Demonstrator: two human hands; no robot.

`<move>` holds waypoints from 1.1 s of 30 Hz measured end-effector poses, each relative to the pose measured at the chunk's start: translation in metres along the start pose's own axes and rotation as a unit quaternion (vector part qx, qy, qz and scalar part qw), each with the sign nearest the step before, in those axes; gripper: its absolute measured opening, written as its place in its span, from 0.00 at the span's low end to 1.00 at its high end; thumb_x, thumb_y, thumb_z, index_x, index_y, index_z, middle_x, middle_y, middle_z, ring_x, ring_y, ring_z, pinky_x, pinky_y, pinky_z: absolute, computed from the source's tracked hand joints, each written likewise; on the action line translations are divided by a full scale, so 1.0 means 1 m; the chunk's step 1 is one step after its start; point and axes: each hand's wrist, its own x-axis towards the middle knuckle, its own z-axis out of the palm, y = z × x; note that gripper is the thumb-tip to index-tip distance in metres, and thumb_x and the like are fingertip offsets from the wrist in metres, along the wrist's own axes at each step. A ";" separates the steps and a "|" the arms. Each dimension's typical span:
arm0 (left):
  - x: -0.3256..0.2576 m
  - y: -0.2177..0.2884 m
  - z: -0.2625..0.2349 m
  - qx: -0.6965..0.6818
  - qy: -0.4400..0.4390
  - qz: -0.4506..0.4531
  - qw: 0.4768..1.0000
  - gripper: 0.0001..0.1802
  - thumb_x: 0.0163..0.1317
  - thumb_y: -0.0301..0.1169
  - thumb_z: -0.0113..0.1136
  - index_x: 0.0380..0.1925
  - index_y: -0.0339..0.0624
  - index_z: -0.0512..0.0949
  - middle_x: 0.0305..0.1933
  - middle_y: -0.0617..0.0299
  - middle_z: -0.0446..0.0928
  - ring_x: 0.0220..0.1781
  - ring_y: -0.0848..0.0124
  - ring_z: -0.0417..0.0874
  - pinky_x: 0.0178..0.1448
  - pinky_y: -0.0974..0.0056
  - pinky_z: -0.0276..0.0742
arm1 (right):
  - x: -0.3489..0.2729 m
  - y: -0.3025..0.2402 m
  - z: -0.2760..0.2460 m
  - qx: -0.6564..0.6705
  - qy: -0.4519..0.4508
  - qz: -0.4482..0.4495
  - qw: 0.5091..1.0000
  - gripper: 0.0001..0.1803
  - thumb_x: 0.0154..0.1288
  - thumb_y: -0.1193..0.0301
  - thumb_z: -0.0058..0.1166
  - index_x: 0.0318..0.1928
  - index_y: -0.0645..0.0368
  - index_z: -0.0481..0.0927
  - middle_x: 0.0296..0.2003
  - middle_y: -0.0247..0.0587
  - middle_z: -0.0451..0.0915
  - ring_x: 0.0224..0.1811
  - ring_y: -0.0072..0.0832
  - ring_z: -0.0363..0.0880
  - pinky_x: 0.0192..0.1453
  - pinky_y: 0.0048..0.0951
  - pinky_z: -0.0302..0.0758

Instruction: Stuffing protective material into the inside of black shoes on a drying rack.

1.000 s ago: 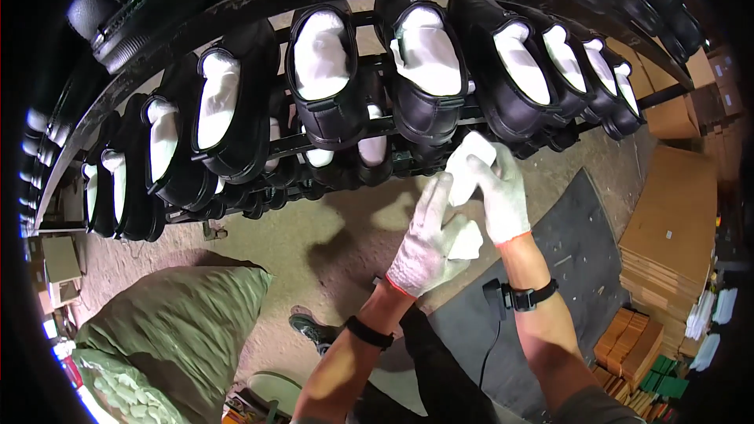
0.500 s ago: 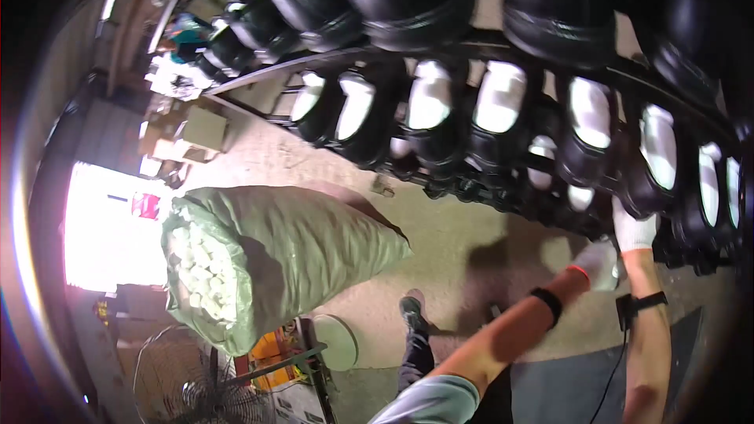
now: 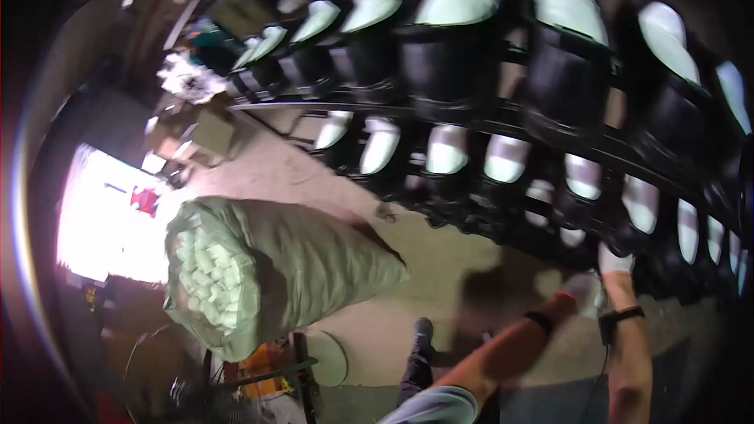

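The right hand (image 3: 613,261), in a white glove, reaches up to the lower row of black shoes (image 3: 583,188) on the rack (image 3: 440,106); its grip is hidden among them, so I cannot tell what it holds. The left hand (image 3: 583,292) is blurred just below it, grip unclear. The shoes stand side by side with their white-stuffed openings facing the camera. A green sack (image 3: 314,259) lies on the floor.
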 end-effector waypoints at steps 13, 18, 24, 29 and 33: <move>-0.007 0.170 -0.100 -0.336 -0.138 -0.124 0.923 0.26 0.73 0.37 0.71 0.65 0.36 0.80 0.56 0.50 0.88 0.56 0.58 0.92 0.60 0.53 0.89 | -0.118 0.032 -0.176 0.226 0.054 0.160 0.959 0.31 0.78 0.67 0.63 0.78 0.55 0.78 0.67 0.60 0.82 0.68 0.51 0.83 0.76 0.45 0.76; -0.025 0.173 -0.052 -0.696 -0.256 -0.245 0.625 0.35 0.84 0.63 0.54 0.66 0.42 0.79 0.47 0.54 0.88 0.43 0.62 0.93 0.43 0.55 0.92 | -0.198 0.024 -0.220 0.431 -0.023 0.306 0.849 0.36 0.80 0.71 0.63 0.84 0.58 0.70 0.71 0.44 0.82 0.72 0.33 0.79 0.79 0.35 0.73; -0.004 0.192 -0.026 -0.547 -0.223 -0.093 0.801 0.46 0.83 0.74 0.37 0.67 0.39 0.76 0.52 0.52 0.88 0.40 0.61 0.92 0.41 0.60 0.90 | -0.175 0.042 -0.238 0.467 -0.014 0.243 0.850 0.37 0.76 0.66 0.67 0.81 0.62 0.71 0.69 0.41 0.81 0.73 0.31 0.78 0.80 0.38 0.73; 0.032 0.211 -0.047 -0.568 -0.077 -0.191 0.797 0.27 0.84 0.34 0.60 0.78 0.47 0.68 0.50 0.55 0.85 0.45 0.67 0.90 0.44 0.63 0.90 | -0.082 0.077 -0.181 0.381 0.346 0.227 0.827 0.20 0.73 0.71 0.67 0.62 0.63 0.83 0.57 0.44 0.87 0.62 0.36 0.86 0.72 0.43 0.78; 0.053 0.208 0.006 -0.282 0.073 0.113 0.950 0.19 0.73 0.26 0.65 0.61 0.38 0.74 0.46 0.41 0.88 0.47 0.39 0.91 0.49 0.45 0.86 | -0.061 0.196 -0.100 0.387 0.279 0.114 0.871 0.20 0.84 0.58 0.52 0.51 0.59 0.93 0.49 0.46 0.94 0.55 0.43 0.88 0.72 0.49 0.74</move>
